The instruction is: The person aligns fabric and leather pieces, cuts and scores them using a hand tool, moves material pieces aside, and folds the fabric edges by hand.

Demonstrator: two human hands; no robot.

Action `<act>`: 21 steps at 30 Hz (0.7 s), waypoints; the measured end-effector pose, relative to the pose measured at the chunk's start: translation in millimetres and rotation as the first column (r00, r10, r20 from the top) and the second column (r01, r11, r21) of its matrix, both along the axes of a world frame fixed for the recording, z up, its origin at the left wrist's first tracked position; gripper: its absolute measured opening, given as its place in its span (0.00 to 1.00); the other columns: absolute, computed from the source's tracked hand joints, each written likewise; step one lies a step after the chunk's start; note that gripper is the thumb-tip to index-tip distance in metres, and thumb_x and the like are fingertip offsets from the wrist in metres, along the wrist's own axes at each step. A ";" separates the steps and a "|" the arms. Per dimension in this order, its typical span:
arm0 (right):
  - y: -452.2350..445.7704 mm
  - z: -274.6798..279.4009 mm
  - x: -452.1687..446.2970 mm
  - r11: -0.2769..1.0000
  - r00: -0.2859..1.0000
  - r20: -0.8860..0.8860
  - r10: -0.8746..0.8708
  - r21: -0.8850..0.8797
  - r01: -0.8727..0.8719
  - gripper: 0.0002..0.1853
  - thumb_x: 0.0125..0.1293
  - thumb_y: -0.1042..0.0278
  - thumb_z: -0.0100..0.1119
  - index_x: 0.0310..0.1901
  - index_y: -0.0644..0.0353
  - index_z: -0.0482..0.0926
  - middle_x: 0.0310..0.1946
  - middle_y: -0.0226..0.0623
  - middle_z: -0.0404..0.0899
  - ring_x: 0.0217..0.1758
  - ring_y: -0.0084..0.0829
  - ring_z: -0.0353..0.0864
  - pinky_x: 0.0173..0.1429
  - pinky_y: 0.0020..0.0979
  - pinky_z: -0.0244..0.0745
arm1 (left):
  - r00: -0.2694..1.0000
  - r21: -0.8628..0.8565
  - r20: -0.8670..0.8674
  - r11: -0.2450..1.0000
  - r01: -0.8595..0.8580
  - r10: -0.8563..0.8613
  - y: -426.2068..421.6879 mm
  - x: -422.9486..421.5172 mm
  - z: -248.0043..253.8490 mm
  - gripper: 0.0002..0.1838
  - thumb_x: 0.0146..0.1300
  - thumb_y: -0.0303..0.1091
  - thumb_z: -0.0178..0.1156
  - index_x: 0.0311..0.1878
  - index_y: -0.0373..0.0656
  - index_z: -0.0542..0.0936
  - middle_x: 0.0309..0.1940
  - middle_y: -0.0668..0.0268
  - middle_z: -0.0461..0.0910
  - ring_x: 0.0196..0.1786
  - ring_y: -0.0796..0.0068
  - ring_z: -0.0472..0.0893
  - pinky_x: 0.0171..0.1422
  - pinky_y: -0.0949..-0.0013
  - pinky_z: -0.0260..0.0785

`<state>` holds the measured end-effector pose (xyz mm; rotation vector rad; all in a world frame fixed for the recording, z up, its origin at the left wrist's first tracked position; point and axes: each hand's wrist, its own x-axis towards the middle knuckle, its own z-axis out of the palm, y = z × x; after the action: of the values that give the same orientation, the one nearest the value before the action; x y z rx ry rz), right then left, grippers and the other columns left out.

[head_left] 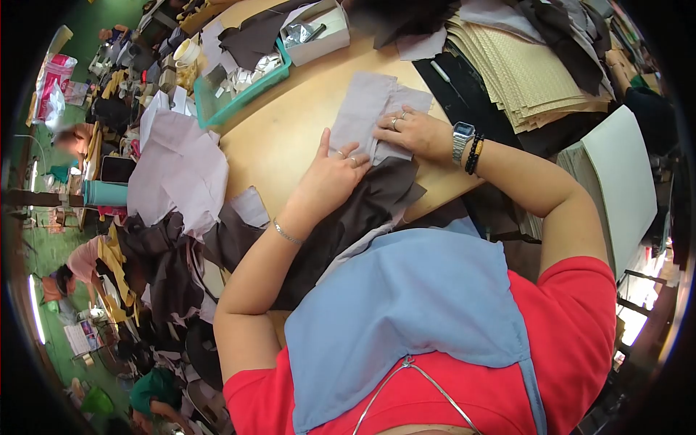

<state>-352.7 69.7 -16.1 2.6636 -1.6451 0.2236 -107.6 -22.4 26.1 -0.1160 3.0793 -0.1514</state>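
A light mauve-grey piece of fabric or thin leather (360, 101) lies on the wooden tabletop in front of me, with a fold or overlapping layer along its right part. My left hand (330, 181) rests on its lower left edge, thumb pointing up and away from the other fingers. On the right part of the piece lies my right hand (420, 136), its fingers spread over the surface. Dark brown material (380, 192) hangs from the near edge below both hands, toward my lap.
A teal tray (210, 109) with small white pieces and a white box (319, 36) stand at the back. Stacked textured yellow sheets (515, 72) lie to the right, near a white-handled tool (440, 71). Mauve pieces (181, 170) hang at left. Other people work on the left.
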 end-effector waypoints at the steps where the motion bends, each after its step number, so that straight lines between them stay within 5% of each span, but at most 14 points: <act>1: 1.6 3.0 1.9 1.000 1.000 -0.026 0.000 0.020 0.001 0.25 0.65 0.67 0.51 0.64 0.55 0.70 0.62 0.41 0.71 0.70 0.38 0.68 0.69 0.50 0.65 | 1.000 -0.012 0.016 1.000 -0.006 0.006 3.2 1.5 1.4 0.19 0.64 0.31 0.52 0.56 0.50 0.82 0.59 0.78 0.79 0.70 0.73 0.70 0.78 0.33 0.40; 12: 6.8 7.1 18.0 0.998 0.999 -0.011 0.045 0.053 -0.044 0.26 0.63 0.68 0.53 0.65 0.53 0.70 0.60 0.43 0.71 0.67 0.40 0.70 0.67 0.48 0.67 | 0.990 -0.049 -0.133 0.997 -0.061 0.054 29.0 24.2 -11.6 0.17 0.65 0.31 0.51 0.54 0.47 0.81 0.55 0.74 0.78 0.69 0.72 0.70 0.75 0.26 0.35; 21: 10.7 22.6 23.6 0.982 0.986 0.095 0.138 0.114 -0.149 0.36 0.46 0.71 0.70 0.62 0.57 0.72 0.59 0.42 0.72 0.65 0.42 0.72 0.67 0.39 0.67 | 0.977 0.015 -0.213 1.000 -0.024 0.027 19.7 33.5 -20.0 0.18 0.63 0.32 0.53 0.55 0.47 0.80 0.54 0.69 0.77 0.66 0.69 0.73 0.74 0.25 0.36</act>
<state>-329.0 80.4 6.6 2.9068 -1.5360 0.2514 -74.1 -2.7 6.0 -0.1829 3.2907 -0.1258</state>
